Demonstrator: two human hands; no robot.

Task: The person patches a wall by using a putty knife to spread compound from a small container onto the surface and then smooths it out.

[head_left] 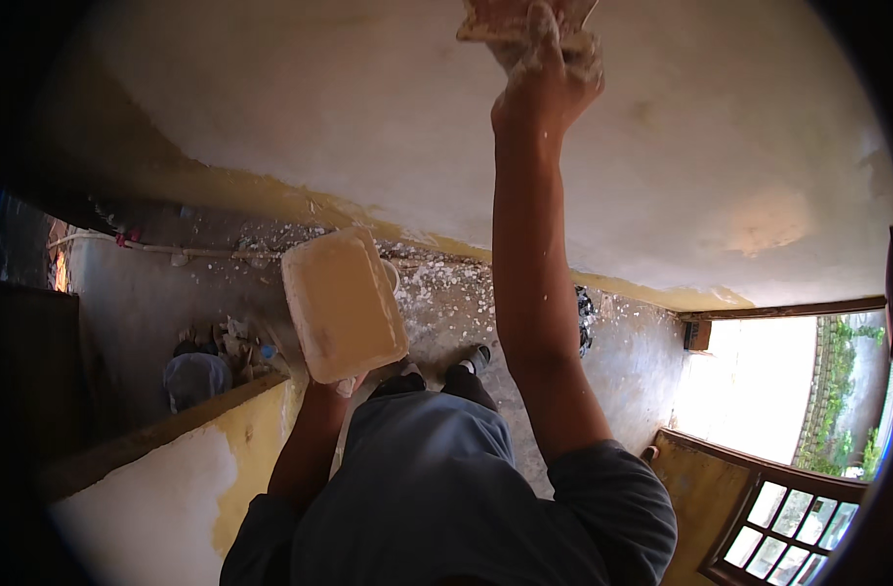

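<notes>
At the top of the head view, my right hand (549, 73), coated in pale plaster, grips a flat, plaster-smeared tool (510, 18) against the pale plastered wall (681, 137); the tool's far end runs out of the picture. Below and to the left, my left hand (344, 386) holds up a beige rectangular board or shallow tray (344, 303), which hides most of that hand's fingers. A white round container (392, 276) shows partly behind the board, lower down.
White debris speckles the concrete floor (622, 371) around my feet. A pipe (187, 252) follows the wall's base. A low partition wall (168, 469) stands left, near a grey-blue rounded heap (197, 381). A black bag (583, 322) lies right, toward a bright doorway (744, 386) and window (788, 527).
</notes>
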